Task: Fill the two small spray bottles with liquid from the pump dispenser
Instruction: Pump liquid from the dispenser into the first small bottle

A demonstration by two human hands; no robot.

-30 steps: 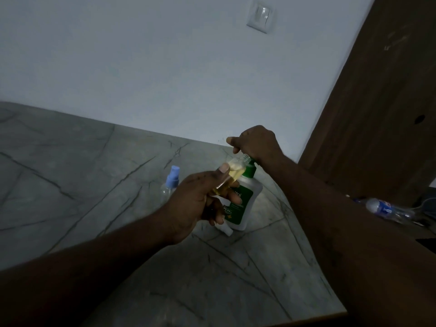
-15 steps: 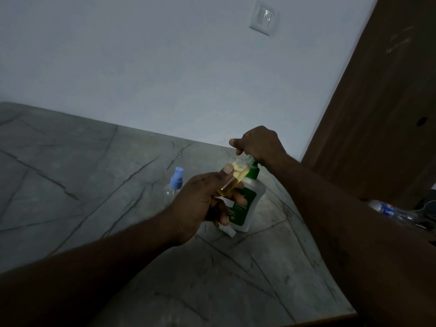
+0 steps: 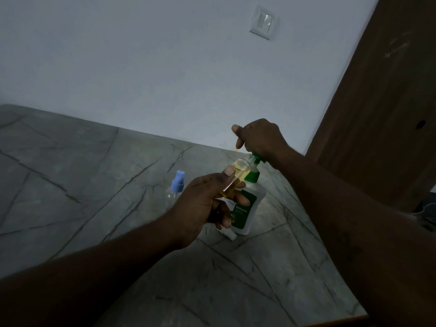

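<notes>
My left hand (image 3: 203, 204) grips a small clear spray bottle (image 3: 238, 173), uncapped, tilted, partly full of yellow liquid. Its open neck sits right under the green nozzle of the pump dispenser (image 3: 250, 208), a white bottle with a green label and collar standing on the marble table (image 3: 94, 185). My right hand (image 3: 259, 138) rests on top of the green pump head, fingers curled over it, index finger sticking out. A second small clear spray bottle (image 3: 175, 187) with a blue spray cap stands on the table to the left, partly hidden behind my left hand.
A small white piece (image 3: 230, 234), maybe the removed spray cap, lies by the dispenser's base. The table's right edge (image 3: 330, 256) runs close to the dispenser. A brown wooden door (image 3: 389, 114) stands at right and a wall switch (image 3: 264, 22) above.
Both hands stay on the bottle and pump. The pump head has risen a little with my right hand. The view has shifted slightly.
</notes>
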